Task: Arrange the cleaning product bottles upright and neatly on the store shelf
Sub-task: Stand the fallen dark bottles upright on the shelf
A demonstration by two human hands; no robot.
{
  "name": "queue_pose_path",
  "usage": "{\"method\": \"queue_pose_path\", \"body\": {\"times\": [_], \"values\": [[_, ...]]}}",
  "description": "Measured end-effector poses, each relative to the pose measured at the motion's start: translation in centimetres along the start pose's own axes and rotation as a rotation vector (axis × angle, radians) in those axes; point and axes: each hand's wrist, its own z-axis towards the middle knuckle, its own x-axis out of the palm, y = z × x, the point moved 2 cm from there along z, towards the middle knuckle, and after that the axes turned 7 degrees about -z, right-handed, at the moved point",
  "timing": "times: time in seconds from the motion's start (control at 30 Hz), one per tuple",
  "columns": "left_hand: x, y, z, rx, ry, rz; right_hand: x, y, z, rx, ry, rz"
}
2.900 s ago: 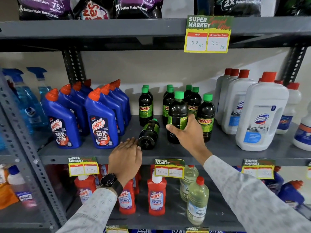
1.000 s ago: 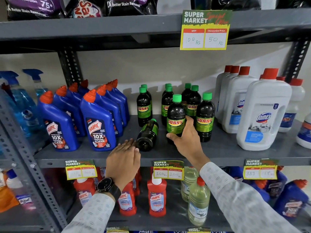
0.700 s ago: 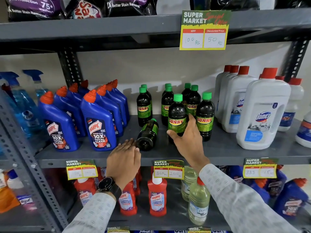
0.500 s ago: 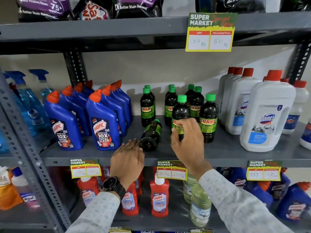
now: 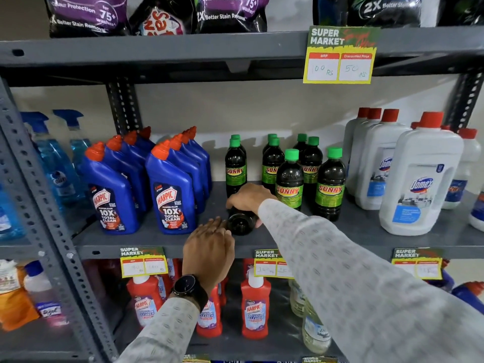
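Grey shelf (image 5: 366, 231), mid level: white Domex jugs (image 5: 419, 179) at right, blue Harpic bottles (image 5: 171, 195) at left, upright Sunny bottles (image 5: 289, 184) btwn. Right hand (image 5: 248, 199) wrapped over fallen Sunny bottle (image 5: 241, 222) lying w/ base toward shelf front. Left hand (image 5: 209, 247) flat, fingers loose, just beside it, gripping nothing.

Grey metal shelf rack (image 5: 157, 49) with perforated uprights (image 5: 121, 106), plain cream wall (image 5: 235, 111) behind. Yellow price tag (image 5: 340, 55) clipped to upper shelf edge. Even indoor light.
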Motion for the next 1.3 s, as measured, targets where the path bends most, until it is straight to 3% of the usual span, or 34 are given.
{"method": "queue_pose_path", "body": {"times": [0.1, 0.3, 0.43, 0.8, 1.03, 1.3], "values": [[0.0, 0.1, 0.0, 0.001, -0.004, 0.004, -0.8, 0.3, -0.6, -0.038, -0.007, 0.118], [0.6, 0.3, 0.1, -0.010, 0.013, 0.011, -3.2, 0.2, -1.4, -0.306, -0.344, 0.379], [0.4, 0.3, 0.1, 0.005, 0.011, 0.016, -0.8, -1.7, -2.2, -0.412, -0.457, 0.568], [0.0, -0.1, -0.1, -0.007, -0.027, -0.005, 3.3, -4.6, -1.6, -0.417, -0.484, 0.496], [0.0, -0.1, -0.1, -0.015, -0.044, -0.012, 4.1, -6.1, -1.0, -0.417, -0.247, 0.628], [-0.1, -0.3, -0.2, -0.011, -0.050, -0.009, 4.1, -5.5, -1.4, -0.362, -0.383, 0.471]]}}
